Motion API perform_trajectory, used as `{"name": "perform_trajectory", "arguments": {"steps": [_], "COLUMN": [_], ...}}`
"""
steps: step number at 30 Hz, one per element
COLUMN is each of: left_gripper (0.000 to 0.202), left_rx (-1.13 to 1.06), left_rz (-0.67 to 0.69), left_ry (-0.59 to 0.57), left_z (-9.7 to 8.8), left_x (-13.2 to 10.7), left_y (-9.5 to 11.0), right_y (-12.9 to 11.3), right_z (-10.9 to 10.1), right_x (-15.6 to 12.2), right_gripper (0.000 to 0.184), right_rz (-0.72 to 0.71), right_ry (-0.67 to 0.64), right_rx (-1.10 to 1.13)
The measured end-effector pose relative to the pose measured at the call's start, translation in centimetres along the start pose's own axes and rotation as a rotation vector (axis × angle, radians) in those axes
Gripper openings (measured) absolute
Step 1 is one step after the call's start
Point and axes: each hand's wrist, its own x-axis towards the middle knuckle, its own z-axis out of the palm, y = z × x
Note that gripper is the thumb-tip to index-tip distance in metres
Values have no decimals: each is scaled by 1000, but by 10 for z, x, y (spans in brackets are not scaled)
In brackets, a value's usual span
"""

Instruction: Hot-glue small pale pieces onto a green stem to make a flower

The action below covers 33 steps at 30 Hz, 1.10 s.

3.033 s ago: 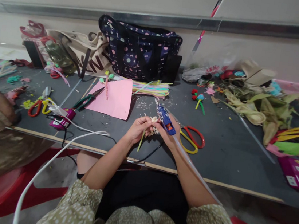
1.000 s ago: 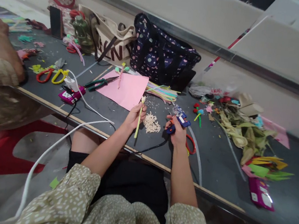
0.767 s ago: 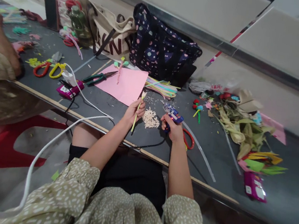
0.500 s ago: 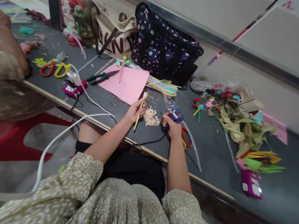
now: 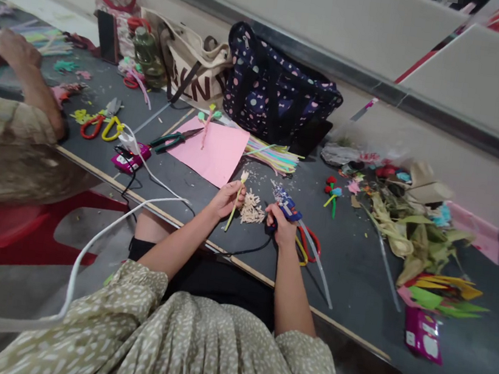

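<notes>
My left hand (image 5: 226,198) is closed round a yellow-green stick (image 5: 235,203) with a pale tuft at its top, held upright over the dark table (image 5: 358,269). My right hand (image 5: 279,228) grips a blue glue gun (image 5: 285,201), whose nozzle points up and left; its black cord (image 5: 245,251) runs off the table's front edge. Between the two hands lies a small heap of pale petal pieces (image 5: 251,208). Red and yellow scissors (image 5: 306,248) lie just right of my right hand, with a clear glue stick (image 5: 319,267) beside them.
A pink sheet (image 5: 214,150), green pliers (image 5: 172,138), coloured straws (image 5: 273,155) and a dotted dark bag (image 5: 275,95) lie behind. Dried husks and coloured scraps (image 5: 413,233) fill the right. Another person's arm (image 5: 27,90) works at the left, near scissors (image 5: 101,126) and a white cable (image 5: 99,241).
The bundle I held in both hands three seconds ago is apart: the stick stays in my left hand, the petal pieces lie on the table. The view has tilted and drifted slightly.
</notes>
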Motion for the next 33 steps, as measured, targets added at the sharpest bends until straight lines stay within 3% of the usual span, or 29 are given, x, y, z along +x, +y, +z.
{"name": "perform_trajectory", "arguments": {"steps": [11, 15, 24, 33], "left_gripper": [29, 34, 35, 46], "left_rx": [51, 116, 347, 359], "left_rz": [-31, -15, -20, 5], "left_ry": [30, 32, 76, 157], "left_z": [2, 3, 13, 17], "left_x": [-2, -4, -28, -41], "left_y": [1, -1, -19, -21], "right_y": [10, 16, 12, 9], "right_z": [-1, -1, 7, 1], "right_x": [-3, -1, 3, 1], "right_gripper": [33, 33, 28, 28], "right_rz": [26, 21, -114, -55], "right_ry": [-48, -6, 106, 67], "right_rx": [-96, -106, -27, -91]}}
